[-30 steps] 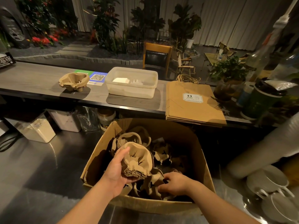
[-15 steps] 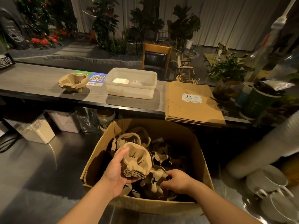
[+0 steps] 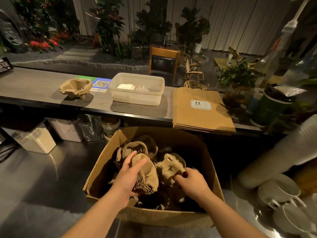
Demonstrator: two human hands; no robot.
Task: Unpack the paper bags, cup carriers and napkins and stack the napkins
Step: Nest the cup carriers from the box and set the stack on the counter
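An open cardboard box on the steel counter holds several pulp cup carriers. My left hand grips a nested stack of cup carriers above the box. My right hand holds another cup carrier lifted out of the pile, just right of the stack. On the wooden shelf behind lie a stack of cup carriers, a clear plastic tub with white napkins inside, and a flat pile of brown paper bags.
Storage containers and jars stand under the shelf at the left. White cups and a sleeve of paper cups crowd the right. A potted plant and a green cup sit on the shelf's right end.
My right hand has pulled a single cup carrier up out of the pile toward the stack. My left hand has tilted its stack on edge and lowered it slightly.
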